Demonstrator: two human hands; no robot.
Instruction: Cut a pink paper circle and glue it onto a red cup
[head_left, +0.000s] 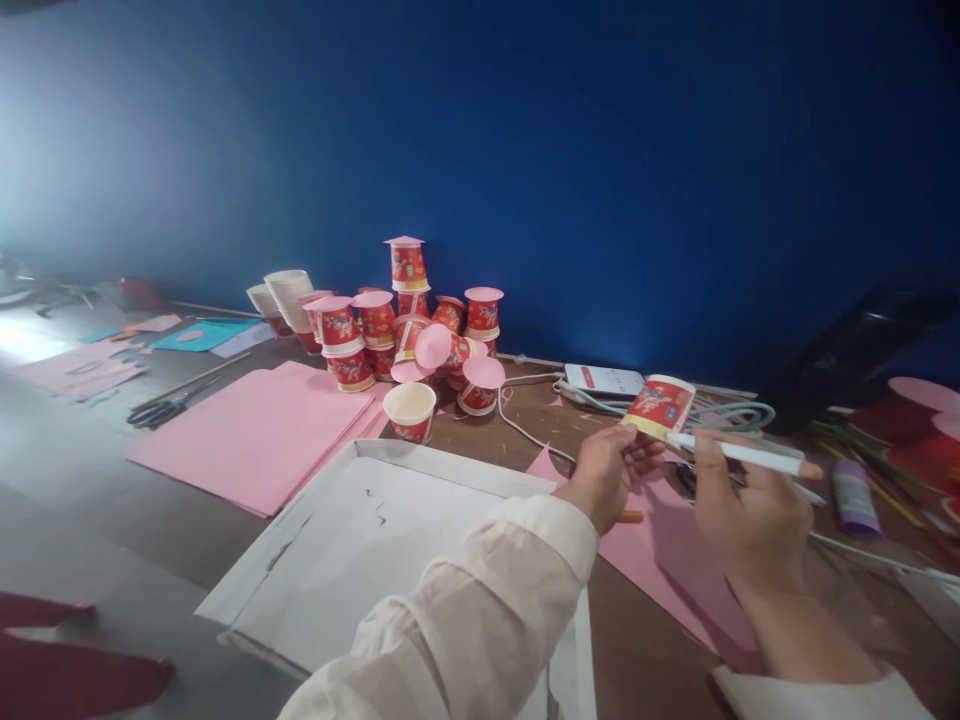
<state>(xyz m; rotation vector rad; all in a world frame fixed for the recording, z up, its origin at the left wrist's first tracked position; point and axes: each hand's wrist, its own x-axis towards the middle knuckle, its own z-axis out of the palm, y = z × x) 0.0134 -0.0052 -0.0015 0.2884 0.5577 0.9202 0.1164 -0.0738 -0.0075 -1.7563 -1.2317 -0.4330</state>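
Note:
My left hand (606, 472) is closed on a red printed paper cup (660, 403), tilted above the table. In my right hand (754, 520) is a white marker pen (765, 457) with an orange end, its other end touching or close to the cup. Below both hands lies a pink paper sheet (675, 570). An orange-brown stick-like end (630, 517) shows beside my left wrist, the rest of it hidden. A purple glue stick (855, 500) is right of my right hand.
Red cups with pink discs (405, 265) are stacked by the blue wall, with an upright cup (410, 412) in front. Left are pink sheets (255, 425), scissors (161, 408) and white cup stacks (289, 300). A white box lid (337, 540) lies nearest; a phone (604, 380) and cables lie behind.

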